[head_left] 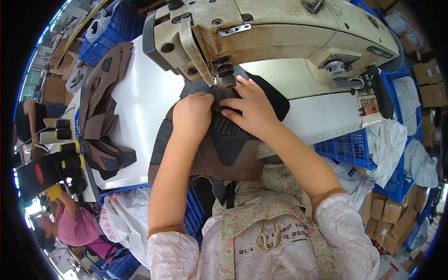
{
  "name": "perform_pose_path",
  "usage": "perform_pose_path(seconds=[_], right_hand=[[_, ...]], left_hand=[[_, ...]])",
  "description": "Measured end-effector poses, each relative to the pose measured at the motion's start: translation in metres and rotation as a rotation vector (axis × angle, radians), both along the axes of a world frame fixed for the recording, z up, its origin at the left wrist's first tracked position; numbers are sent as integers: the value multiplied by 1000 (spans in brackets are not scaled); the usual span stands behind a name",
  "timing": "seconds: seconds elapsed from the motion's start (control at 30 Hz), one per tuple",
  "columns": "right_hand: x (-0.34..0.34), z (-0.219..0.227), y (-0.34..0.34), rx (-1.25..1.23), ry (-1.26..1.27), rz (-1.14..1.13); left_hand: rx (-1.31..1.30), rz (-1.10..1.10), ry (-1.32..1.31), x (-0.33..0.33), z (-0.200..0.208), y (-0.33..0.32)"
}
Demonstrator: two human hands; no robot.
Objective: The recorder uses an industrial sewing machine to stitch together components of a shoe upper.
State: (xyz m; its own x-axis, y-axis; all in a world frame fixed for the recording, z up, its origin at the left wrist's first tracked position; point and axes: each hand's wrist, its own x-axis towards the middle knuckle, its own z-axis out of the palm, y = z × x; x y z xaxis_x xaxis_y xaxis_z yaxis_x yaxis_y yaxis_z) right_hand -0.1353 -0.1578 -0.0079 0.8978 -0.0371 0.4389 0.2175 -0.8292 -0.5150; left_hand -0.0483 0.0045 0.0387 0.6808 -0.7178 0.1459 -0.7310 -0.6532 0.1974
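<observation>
A brown leather shoe upper piece (204, 158) with black panels lies on the machine bed, partly hanging over the front edge toward me. My left hand (192, 112) is closed on its left part, fingers curled under beside the needle area. Across from it, my right hand (254, 108) rests on the piece with fingers spread, fingertips close to the presser foot. A ribbed black patch (226, 135) shows between my wrists. The beige sewing machine (275, 39) stands over the work; its needle bar (226, 70) is just beyond my fingers. What lies under my palms is hidden.
Stacked brown cut pieces (103, 93) lie at the left on the white table (140, 121). Thread cones (70, 147) stand farther left. A blue crate (345, 148) and white bags (388, 144) sit at right. A person in pink (79, 226) works at lower left.
</observation>
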Motion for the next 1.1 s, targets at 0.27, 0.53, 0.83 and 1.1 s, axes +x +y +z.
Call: perform_pose_path(seconds=[0.27,0.53,0.83,1.1], right_hand=[[4,1,0,-13,2,-16],[9,-1,1,-14,1,-48],[17,0,0,-68,-34,-49],[25,1,2,-38,-54,-39]], left_hand=[[159,4,71,-11,8,-5],[-7,-69,-185,-29,-8,2],[12,-111,-242,-15,-13,3],[15,-141,-264,-3,-13,6]])
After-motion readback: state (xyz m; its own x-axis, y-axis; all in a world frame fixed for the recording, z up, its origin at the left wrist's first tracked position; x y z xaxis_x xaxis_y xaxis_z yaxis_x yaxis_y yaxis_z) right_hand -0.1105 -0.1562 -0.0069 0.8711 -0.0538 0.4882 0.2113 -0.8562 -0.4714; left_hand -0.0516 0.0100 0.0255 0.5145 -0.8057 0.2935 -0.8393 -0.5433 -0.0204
